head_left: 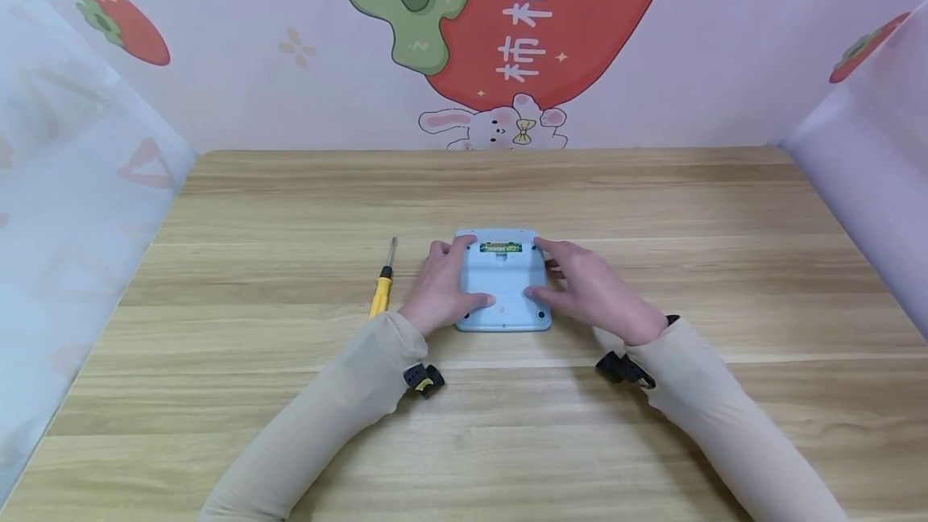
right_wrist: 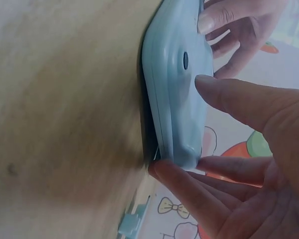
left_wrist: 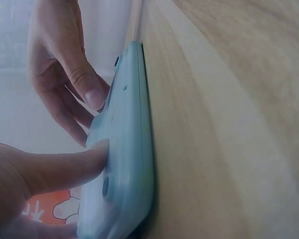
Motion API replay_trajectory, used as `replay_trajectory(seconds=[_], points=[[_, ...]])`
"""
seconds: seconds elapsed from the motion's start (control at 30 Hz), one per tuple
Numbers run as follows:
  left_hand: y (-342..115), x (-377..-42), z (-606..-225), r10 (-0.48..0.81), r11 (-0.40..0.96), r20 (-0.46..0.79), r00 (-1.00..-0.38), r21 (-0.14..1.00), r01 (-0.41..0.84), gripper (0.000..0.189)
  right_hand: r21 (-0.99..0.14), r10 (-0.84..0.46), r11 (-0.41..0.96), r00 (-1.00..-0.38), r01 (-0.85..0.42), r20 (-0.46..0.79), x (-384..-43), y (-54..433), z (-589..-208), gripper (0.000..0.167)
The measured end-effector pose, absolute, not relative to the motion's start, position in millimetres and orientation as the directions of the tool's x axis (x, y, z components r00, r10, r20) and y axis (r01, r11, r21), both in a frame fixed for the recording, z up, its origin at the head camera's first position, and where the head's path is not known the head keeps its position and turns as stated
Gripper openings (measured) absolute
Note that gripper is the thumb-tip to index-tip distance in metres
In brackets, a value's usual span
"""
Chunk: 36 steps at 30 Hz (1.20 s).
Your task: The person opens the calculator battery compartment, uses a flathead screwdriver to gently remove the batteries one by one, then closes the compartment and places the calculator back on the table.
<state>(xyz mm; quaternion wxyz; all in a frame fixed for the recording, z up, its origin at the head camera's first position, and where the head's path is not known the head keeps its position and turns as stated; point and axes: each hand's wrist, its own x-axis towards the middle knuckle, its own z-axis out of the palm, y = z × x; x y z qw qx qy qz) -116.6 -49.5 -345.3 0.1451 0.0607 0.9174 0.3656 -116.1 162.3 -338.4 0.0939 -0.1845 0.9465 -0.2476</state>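
Observation:
A light-blue calculator (head_left: 507,280) lies back side up on the table, with a green battery (head_left: 500,247) showing in its uncovered slot. My left hand (head_left: 444,284) holds its left side, the thumb (left_wrist: 84,162) on the back and a finger at the far left corner. At the right side my right hand (head_left: 590,284) grips the edge: its thumb (right_wrist: 234,97) is over the back, and fingertips (right_wrist: 164,172) meet the rim. A narrow dark gap shows below that rim in the right wrist view. The keys' side faces down, hidden.
Left of the calculator lies a screwdriver (head_left: 382,288) with a yellow handle, partly covered by the left sleeve. A small light-blue plastic piece (right_wrist: 131,224) sits on the table beyond the right fingers. A printed cloth (head_left: 254,87) stands behind the wooden table (head_left: 290,192).

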Motion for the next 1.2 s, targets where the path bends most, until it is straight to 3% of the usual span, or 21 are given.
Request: replay_trajectory(seconds=[0.43, 1.2], points=[[-49.0, -116.7, -346.5, 0.221, 0.724, -0.217, -0.951, 0.690, 0.011, 0.085, -0.497, -0.386, 0.820, -0.916, -0.284, -0.114, -116.2, 156.9, -338.5, 0.082], [-49.5, -115.3, -340.3, 0.241, 0.776, -0.247, -0.939, 0.630, 0.033, 0.088, -0.469, -0.371, 0.835, -0.924, -0.289, -0.091, -116.4, 152.8, -341.0, 0.081]])
